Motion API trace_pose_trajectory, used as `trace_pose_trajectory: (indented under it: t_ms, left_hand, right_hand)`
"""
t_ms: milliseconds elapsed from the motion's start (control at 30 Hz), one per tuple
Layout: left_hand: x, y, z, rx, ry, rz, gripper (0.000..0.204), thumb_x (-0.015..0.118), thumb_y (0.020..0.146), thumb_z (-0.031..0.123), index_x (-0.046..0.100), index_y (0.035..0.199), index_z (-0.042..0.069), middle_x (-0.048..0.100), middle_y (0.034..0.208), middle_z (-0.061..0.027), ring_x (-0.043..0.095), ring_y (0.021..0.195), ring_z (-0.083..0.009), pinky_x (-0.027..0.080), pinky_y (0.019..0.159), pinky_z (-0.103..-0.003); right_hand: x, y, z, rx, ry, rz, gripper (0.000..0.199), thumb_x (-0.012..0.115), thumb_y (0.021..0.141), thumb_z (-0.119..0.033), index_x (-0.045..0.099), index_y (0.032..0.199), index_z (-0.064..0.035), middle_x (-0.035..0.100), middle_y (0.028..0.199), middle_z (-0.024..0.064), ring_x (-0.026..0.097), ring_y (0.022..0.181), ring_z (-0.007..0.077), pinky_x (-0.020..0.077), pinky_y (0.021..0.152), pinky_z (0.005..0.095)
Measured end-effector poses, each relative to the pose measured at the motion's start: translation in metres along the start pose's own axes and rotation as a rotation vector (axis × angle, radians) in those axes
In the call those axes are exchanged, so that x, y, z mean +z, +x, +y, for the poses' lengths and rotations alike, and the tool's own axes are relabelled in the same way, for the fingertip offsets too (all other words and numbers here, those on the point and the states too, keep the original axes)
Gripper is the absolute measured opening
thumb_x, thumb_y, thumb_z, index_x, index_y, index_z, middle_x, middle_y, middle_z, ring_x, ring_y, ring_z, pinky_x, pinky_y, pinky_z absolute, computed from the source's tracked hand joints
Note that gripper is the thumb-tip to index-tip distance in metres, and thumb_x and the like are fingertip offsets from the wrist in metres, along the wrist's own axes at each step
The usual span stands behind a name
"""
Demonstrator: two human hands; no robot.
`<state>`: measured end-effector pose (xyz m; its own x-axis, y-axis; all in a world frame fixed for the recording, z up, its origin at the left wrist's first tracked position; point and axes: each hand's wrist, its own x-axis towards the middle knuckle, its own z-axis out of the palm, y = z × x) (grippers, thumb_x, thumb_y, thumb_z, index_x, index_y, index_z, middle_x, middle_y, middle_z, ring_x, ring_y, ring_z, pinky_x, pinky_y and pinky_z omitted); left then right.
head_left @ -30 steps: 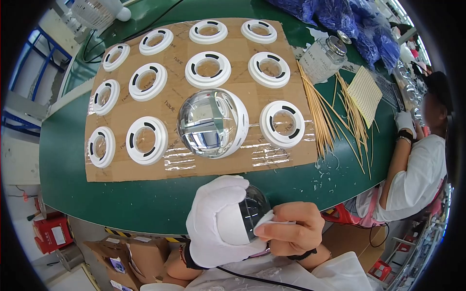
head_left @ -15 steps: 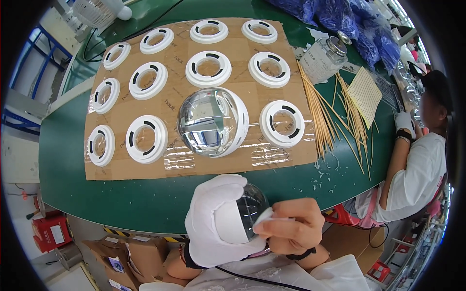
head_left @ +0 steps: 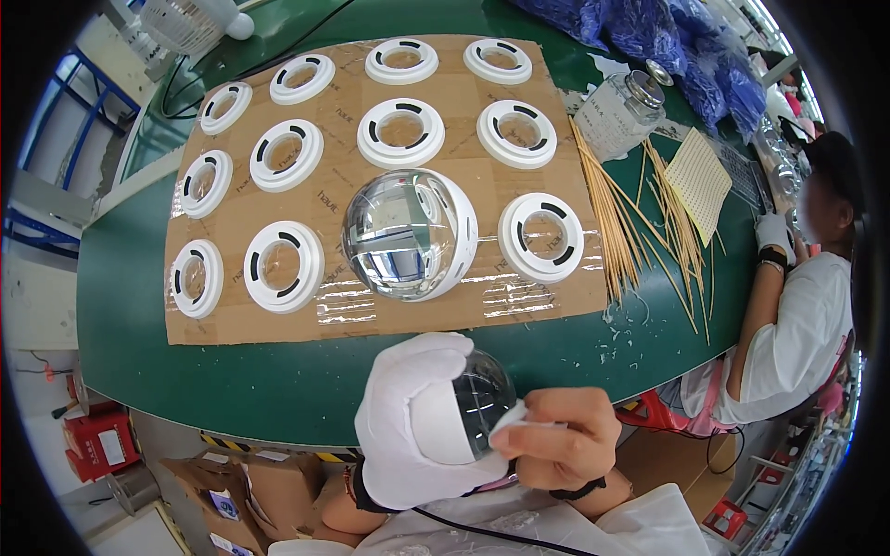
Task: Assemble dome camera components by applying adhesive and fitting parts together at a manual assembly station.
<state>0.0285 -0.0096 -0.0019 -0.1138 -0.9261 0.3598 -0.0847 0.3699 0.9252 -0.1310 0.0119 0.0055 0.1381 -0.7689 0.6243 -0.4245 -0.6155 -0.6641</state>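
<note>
In a white glove, my left hand is wrapped round a white-bodied unit with a clear, dark-looking dome, held in front of the table's near edge. My bare right hand pinches a small white cloth or wipe and presses it to the right side of that dome. Just beyond my hands, a larger clear dome on a white round base rests on the cardboard sheet. Several white rings with black arc-shaped pads lie in rows around it.
Thin wooden sticks lie loose to the right, by a lidded glass jar and a yellow dotted sheet. Blue plastic bags are heaped at the far right, a white fan far left. A co-worker sits at the right.
The cloth in my right hand has shifted very slightly up and right along the dome. My left hand's grip is unchanged.
</note>
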Motion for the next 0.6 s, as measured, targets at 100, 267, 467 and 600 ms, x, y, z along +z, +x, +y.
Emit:
trace_pose_trajectory:
  t_ms: [100, 267, 467, 600]
  left_hand:
    - [0.001, 0.000, 0.000, 0.038, 0.038, 0.015, 0.071, 0.087, 0.053, 0.015, 0.050, 0.112, 0.003, 0.057, 0.111, -0.0199, 0.060, 0.097, -0.0281, 0.049, 0.081, -0.033]
    - [-0.001, 0.003, 0.002, 0.033, 0.064, -0.001, 0.070, 0.086, 0.054, 0.015, 0.050, 0.112, 0.003, 0.057, 0.111, -0.0199, 0.060, 0.097, -0.0283, 0.049, 0.081, -0.033]
    - [0.002, 0.001, 0.001, 0.041, 0.051, 0.022, 0.069, 0.086, 0.054, 0.015, 0.050, 0.112, 0.003, 0.057, 0.111, -0.0204, 0.060, 0.097, -0.0295, 0.048, 0.082, -0.034]
    - [-0.001, 0.002, -0.001, 0.054, 0.053, -0.012, 0.070, 0.088, 0.054, 0.018, 0.050, 0.112, 0.003, 0.057, 0.111, -0.0205, 0.060, 0.097, -0.0295, 0.049, 0.082, -0.034]
  right_hand:
    - [-0.001, -0.001, 0.000, 0.003, 0.030, -0.012, 0.035, 0.070, 0.054, 0.007, 0.072, 0.083, -0.0120, 0.052, 0.084, 0.0063, 0.055, 0.067, 0.0162, 0.0452, 0.056, 0.0242]
    - [0.002, 0.008, 0.000, -0.005, -0.013, -0.004, 0.034, 0.074, 0.054, 0.006, 0.072, 0.084, -0.0115, 0.052, 0.084, 0.0066, 0.055, 0.066, 0.0163, 0.0451, 0.054, 0.0233]
    - [0.000, 0.008, 0.001, -0.058, 0.013, -0.038, 0.037, 0.074, 0.051, 0.007, 0.072, 0.084, -0.0100, 0.049, 0.084, 0.0054, 0.054, 0.063, 0.0171, 0.0442, 0.051, 0.0236]
    - [-0.001, 0.011, -0.001, -0.084, -0.035, -0.062, 0.038, 0.072, 0.051, 0.007, 0.072, 0.084, -0.0103, 0.048, 0.083, 0.0046, 0.055, 0.065, 0.0179, 0.0454, 0.054, 0.0252]
